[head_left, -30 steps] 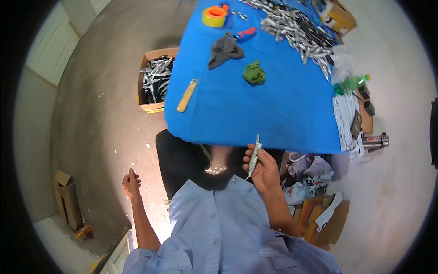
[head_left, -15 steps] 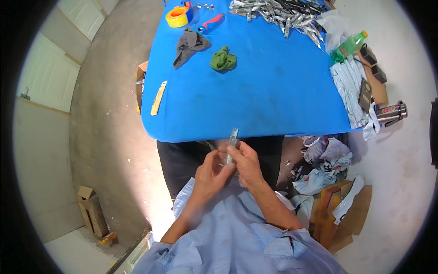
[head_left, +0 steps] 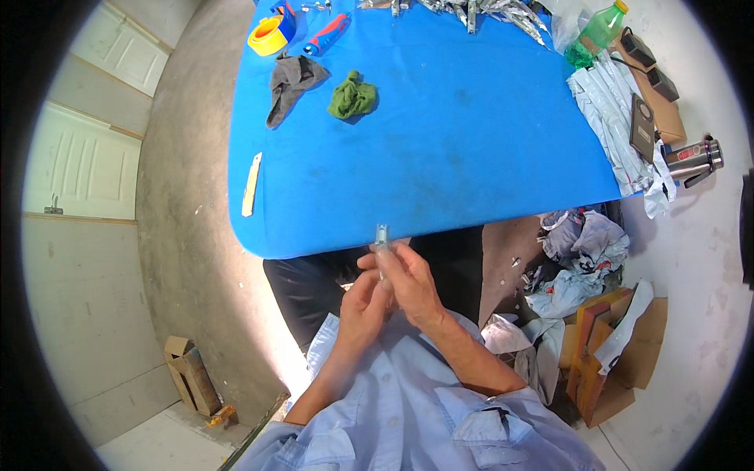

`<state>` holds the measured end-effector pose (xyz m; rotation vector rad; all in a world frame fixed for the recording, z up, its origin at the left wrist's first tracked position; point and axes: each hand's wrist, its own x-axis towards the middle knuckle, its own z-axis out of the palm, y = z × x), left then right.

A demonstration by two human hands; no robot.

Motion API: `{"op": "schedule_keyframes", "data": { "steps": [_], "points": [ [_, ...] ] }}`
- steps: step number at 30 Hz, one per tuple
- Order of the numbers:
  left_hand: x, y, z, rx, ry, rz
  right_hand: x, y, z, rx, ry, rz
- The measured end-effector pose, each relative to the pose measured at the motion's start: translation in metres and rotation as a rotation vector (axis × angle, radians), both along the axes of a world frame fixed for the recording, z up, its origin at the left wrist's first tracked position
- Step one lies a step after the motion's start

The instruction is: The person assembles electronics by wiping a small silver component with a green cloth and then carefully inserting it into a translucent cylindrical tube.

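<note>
A slim silver metal piece [head_left: 382, 236], narrow with a squared upper end, stands up between my two hands just in front of the table's near edge. My right hand [head_left: 414, 289] pinches it, its thumb lying along the front. Lower down, my left hand [head_left: 363, 304] has its fingers curled and its thumb against the bottom end. Fingers cover most of the piece, so its exact kind is unclear. On the blue-covered table [head_left: 440, 157] beyond my hands lie a green cloth [head_left: 352, 97] and a dark grey cloth [head_left: 294, 85].
Similar silver pieces [head_left: 503, 9] are heaped at the far edge. Yellow tape [head_left: 268, 36], a red-blue tube [head_left: 327, 34] and a yellowish strip [head_left: 251, 185] lie on the left. A green bottle [head_left: 594, 38], silvery bags [head_left: 605, 118] and a steel flask [head_left: 694, 159] line the right.
The view has shifted, so the table things sit further left and the far pile is cut off more. Both hands keep hold of the metal piece, which now stands more upright.
</note>
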<state>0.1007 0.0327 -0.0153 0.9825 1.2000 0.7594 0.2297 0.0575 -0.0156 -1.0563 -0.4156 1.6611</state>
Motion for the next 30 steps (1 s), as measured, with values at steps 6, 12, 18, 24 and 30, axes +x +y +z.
{"op": "schedule_keyframes", "data": {
  "steps": [6,12,18,24,30],
  "points": [
    [0.004,0.001,0.003,0.034,0.041,0.008,0.003,0.000,-0.003,0.070,-0.193,0.054],
    [0.011,0.003,0.017,0.161,0.153,0.014,-0.004,0.000,0.006,0.045,-0.170,-0.024],
    [0.013,0.001,0.019,0.096,0.124,0.062,-0.009,-0.002,0.009,-0.001,-0.175,-0.077],
    [0.012,0.008,0.034,0.044,0.195,-0.009,-0.011,0.000,0.011,-0.009,-0.158,-0.100],
    [0.009,0.002,0.024,0.166,0.250,-0.027,-0.007,-0.006,0.002,0.026,-0.137,-0.045]
  ]
}}
